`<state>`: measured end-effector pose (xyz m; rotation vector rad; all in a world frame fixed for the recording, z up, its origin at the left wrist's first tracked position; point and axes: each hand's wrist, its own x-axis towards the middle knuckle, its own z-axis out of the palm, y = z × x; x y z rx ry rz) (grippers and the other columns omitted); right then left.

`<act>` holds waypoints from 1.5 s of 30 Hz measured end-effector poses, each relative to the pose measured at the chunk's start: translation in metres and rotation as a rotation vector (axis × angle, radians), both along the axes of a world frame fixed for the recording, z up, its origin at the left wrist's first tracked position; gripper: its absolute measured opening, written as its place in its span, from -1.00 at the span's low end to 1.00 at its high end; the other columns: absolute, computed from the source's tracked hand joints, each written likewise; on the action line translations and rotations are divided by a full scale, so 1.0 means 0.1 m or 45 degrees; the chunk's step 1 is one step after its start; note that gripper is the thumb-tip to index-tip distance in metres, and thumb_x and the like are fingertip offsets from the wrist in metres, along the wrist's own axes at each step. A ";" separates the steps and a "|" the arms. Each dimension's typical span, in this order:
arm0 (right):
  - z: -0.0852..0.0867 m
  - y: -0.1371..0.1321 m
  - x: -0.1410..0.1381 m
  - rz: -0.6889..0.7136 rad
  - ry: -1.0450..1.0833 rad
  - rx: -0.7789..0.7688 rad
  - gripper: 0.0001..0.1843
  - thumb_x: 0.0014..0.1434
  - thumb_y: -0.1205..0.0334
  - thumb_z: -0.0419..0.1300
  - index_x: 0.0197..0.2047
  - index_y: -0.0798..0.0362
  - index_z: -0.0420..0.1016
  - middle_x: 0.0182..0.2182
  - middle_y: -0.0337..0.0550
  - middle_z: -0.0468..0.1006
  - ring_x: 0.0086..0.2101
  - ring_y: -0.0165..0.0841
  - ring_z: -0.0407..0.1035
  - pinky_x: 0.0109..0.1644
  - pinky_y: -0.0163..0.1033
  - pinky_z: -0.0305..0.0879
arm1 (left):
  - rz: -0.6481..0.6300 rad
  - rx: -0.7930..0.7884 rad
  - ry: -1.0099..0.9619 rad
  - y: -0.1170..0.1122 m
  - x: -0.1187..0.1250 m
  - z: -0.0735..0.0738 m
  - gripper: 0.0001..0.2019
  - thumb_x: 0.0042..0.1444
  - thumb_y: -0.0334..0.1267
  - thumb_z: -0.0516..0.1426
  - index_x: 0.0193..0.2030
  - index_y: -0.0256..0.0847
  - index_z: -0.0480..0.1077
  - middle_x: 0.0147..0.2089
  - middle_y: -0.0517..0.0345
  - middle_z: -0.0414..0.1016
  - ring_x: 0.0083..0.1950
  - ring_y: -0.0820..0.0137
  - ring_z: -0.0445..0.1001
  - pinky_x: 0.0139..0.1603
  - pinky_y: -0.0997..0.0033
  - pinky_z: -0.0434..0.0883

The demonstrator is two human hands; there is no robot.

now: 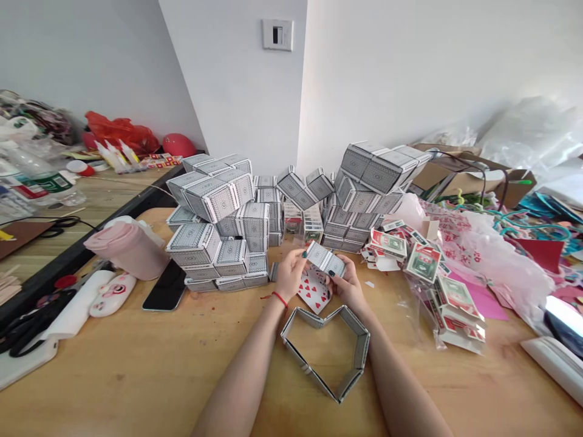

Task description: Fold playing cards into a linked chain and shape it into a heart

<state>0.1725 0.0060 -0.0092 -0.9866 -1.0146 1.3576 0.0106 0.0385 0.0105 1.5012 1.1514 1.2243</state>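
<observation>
Between both hands is a pair of grey-backed playing cards (325, 259), end to end and tilted above the table. My left hand (291, 271) pinches their left end, and a red cord circles its wrist. My right hand (350, 283) grips the right end, thumb on the card face. Just below, a playing card with red hearts (314, 292) shows its face; whether it touches my fingers I cannot tell. Nearer to me, between my forearms, a heart-shaped frame of folded cards (361, 351) stands on the table.
Stacks of folded-card blocks stand at the back left (209, 194) and back right (364, 182). Opened card boxes (423, 262) and plastic bags (492, 249) lie on the right. A phone (164, 286), a pink roll (132, 246) and black scissors (34, 321) are on the left.
</observation>
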 end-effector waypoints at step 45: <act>0.03 0.02 0.11 -0.137 -0.118 -0.161 -0.68 -0.16 0.01 0.28 -0.43 0.10 0.44 -0.76 -0.39 0.20 -0.74 -0.57 -0.04 -0.71 -0.40 -0.16 | 0.151 -0.122 -0.334 0.13 -0.01 -0.14 -0.70 -0.05 -0.09 0.12 -0.28 -0.29 0.39 -0.35 0.07 0.48 -0.32 0.37 0.42 -0.33 0.46 0.32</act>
